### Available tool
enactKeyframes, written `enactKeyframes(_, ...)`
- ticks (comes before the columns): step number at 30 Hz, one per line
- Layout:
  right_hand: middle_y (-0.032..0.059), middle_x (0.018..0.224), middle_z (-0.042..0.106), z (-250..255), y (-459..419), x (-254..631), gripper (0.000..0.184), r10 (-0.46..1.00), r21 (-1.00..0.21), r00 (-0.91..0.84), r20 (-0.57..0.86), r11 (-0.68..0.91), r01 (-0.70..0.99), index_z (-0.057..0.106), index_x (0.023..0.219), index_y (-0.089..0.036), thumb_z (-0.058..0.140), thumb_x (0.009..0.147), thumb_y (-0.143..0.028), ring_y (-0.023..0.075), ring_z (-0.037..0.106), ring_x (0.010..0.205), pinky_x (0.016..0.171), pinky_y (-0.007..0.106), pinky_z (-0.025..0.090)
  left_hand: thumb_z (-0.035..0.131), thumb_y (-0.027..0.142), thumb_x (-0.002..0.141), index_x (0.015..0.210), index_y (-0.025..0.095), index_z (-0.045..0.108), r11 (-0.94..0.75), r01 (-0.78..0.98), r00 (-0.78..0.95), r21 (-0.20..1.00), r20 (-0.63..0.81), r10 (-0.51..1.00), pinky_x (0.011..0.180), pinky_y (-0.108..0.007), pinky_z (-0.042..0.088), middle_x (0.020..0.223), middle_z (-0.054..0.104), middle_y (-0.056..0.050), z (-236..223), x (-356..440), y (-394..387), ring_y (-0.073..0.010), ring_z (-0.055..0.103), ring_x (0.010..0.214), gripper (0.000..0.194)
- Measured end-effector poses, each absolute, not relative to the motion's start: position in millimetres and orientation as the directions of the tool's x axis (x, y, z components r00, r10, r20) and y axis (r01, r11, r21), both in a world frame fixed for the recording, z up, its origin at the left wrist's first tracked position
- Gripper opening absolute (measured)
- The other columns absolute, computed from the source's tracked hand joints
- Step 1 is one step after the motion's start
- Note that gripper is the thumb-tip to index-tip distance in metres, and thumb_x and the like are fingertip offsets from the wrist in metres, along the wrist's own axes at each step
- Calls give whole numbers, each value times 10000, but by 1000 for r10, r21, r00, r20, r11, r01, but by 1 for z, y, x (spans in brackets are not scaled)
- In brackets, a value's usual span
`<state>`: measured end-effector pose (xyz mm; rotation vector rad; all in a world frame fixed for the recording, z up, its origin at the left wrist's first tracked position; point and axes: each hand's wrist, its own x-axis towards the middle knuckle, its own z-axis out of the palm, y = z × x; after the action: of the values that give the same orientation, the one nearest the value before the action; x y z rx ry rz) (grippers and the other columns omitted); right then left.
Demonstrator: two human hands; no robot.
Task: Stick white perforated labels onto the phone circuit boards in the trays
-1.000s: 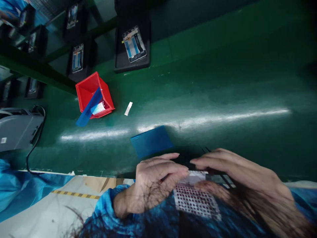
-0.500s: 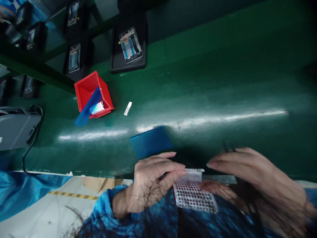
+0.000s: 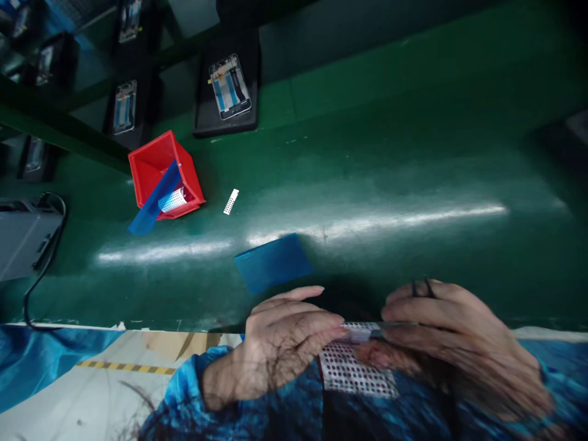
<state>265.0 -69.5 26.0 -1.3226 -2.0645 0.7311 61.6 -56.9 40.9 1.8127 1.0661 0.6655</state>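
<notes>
A white sheet with rows of dark reddish dots (image 3: 358,373) is held low in front of my chest, its upper edge folded over. My left hand (image 3: 285,343) pinches the sheet's upper left corner between thumb and fingers, with the index finger stretched out above. My right hand (image 3: 459,337) is at the sheet's upper right, its thumb over the dots and its fingers bent near the fold. Two thin black bands or prongs show at its fingers. A narrow greyish strip shows between thumb and fingers; I cannot tell what it is.
Beyond my left hand lies a blue film stack (image 3: 273,263) on the green bench (image 3: 390,153). A small dotted white strip (image 3: 231,202) lies near a red bin (image 3: 195,177) holding blue film and a dotted sheet. Black trays (image 3: 202,116) bear opened phones (image 3: 229,86). A grey device (image 3: 22,242) stands left.
My right hand has come left and closed in on the sheet's folded upper edge. My left hand keeps its pinch. The whole view has shifted slightly.
</notes>
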Motion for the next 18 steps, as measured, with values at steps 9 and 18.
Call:
enactKeyframes(9, -8, 651, 578, 26, -61, 256, 90, 874, -723, -432, 224, 446, 528, 540, 731, -240, 536, 652, -283, 124, 525, 598, 539, 263, 447, 563, 120, 631, 897, 234, 571, -164, 352, 503, 921, -38, 864, 834, -257, 474, 835, 655, 42, 38, 59, -59, -136, 541, 930, 290)
enactKeyframes(18, -34, 606, 538, 33, -65, 247, 72, 948, -917, -298, 113, 215, 336, 518, 709, -250, 493, 666, -199, 111, 504, 558, 472, 245, 435, 621, 178, 574, 886, 205, 579, -81, 318, 487, 945, -90, 869, 815, -223, 481, 816, 666, 3, 38, 62, -56, -145, 556, 907, 316)
